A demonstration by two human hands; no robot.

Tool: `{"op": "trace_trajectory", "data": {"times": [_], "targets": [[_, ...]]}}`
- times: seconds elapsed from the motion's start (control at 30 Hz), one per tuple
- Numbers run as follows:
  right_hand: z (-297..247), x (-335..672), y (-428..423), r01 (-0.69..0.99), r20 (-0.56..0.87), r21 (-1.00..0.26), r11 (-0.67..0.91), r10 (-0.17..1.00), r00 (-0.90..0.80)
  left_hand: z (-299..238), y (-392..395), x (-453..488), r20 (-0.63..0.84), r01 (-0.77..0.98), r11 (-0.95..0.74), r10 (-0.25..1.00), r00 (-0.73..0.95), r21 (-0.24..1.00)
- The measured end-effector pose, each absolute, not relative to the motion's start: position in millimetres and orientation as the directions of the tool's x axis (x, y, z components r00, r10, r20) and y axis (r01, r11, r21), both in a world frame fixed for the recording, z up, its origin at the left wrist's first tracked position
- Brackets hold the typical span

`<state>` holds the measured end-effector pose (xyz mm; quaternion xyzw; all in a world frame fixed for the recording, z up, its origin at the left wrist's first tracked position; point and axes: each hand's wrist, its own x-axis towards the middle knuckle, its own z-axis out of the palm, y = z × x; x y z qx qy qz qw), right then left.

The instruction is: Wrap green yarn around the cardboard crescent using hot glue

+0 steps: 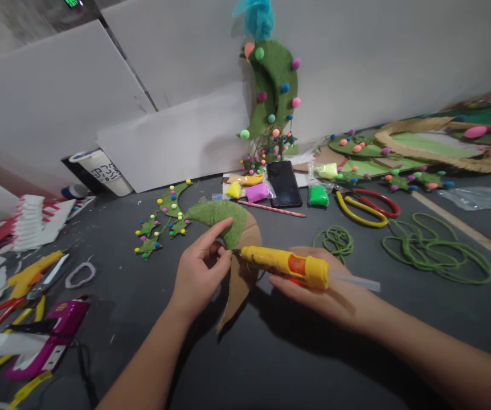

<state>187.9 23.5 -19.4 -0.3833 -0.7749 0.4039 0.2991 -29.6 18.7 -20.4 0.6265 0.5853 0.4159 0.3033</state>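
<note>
A cardboard crescent (pixel 242 282) is in front of me, its upper part wrapped in green yarn and its lower part bare brown. My left hand (pixel 199 272) has its fingers closed on the crescent's inner edge, where the wrapping ends. In my right hand (pixel 331 302) is a yellow hot glue gun (pixel 279 261), with a clear glue stick sticking out of its back. The gun's nozzle points left, close by my left fingertips; whether it touches the cardboard cannot be made out. My right fingers are partly hidden behind the gun.
Green cord (pixel 437 256) lies loose at right near yellow-and-red-handled scissors (pixel 365 208). A phone (pixel 283 183) and clay packets (pixel 257 192) lie behind. A decorated green crescent (pixel 286 68) leans on the wall. Another yellow glue gun (pixel 36 273) and a purple device (pixel 51 341) are at left.
</note>
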Motion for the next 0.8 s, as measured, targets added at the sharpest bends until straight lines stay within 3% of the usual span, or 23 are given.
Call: {"op": "trace_trajectory", "data": {"times": [0.4, 0.8], "targets": [[-21.5, 190.2, 24.5, 0.359, 0.123, -0.865, 0.350, 0.842, -0.525, -18.9, 20.6, -29.6, 0.127, 0.426, -0.096, 0.991, -0.046, 0.900], [-22.1, 193.4, 26.1, 0.328, 0.031, -0.921, 0.212, 0.878, -0.478, -17.7, 20.0, -28.1, 0.128, 0.441, -0.094, 0.991, -0.048, 0.893]]}}
